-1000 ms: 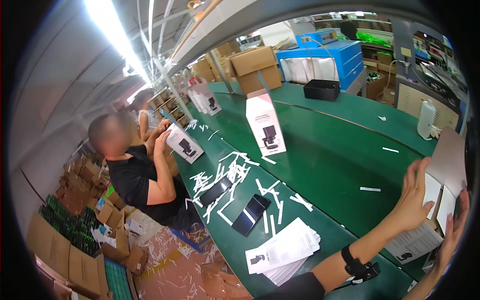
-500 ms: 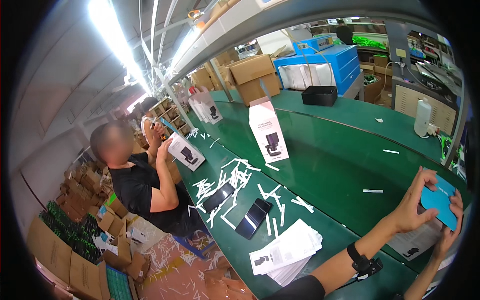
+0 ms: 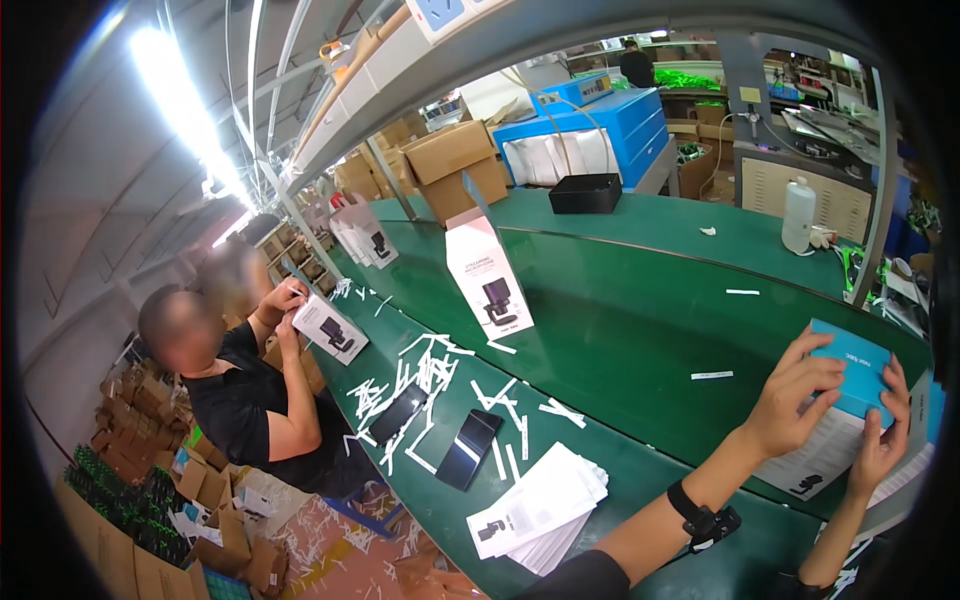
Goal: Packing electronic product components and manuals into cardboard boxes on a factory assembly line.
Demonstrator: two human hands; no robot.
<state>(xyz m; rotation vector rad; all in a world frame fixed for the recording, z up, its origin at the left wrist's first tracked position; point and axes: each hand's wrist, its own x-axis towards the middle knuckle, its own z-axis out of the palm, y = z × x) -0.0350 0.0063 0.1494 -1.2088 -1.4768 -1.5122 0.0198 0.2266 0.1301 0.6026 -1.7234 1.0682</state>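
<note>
At the right of the bench, a white microphone box [image 3: 807,462] with a blue top flap [image 3: 850,365] is between my two hands. My left hand [image 3: 795,395] grips its upper left part, fingers bent over the flap. On the other side, my right hand [image 3: 880,445] holds the box by its top edge, thumb against the front and fingers round the flap. A stack of folded white cartons or sheets [image 3: 545,505] lies nearest my left forearm, which wears a black strap with a small device [image 3: 708,520].
Two dark phones [image 3: 470,448] lie among scattered white paper strips [image 3: 425,370]. An upright white box [image 3: 490,280] stands mid-bench. A co-worker [image 3: 250,380] at the left handles a similar box [image 3: 330,330]. Behind are a black box [image 3: 585,194], a cardboard carton [image 3: 455,165] and a plastic bottle [image 3: 798,215].
The view has shifted right, so the bench appears further left. My hands have closed in on the box top, and the blue flap lies lower over it.
</note>
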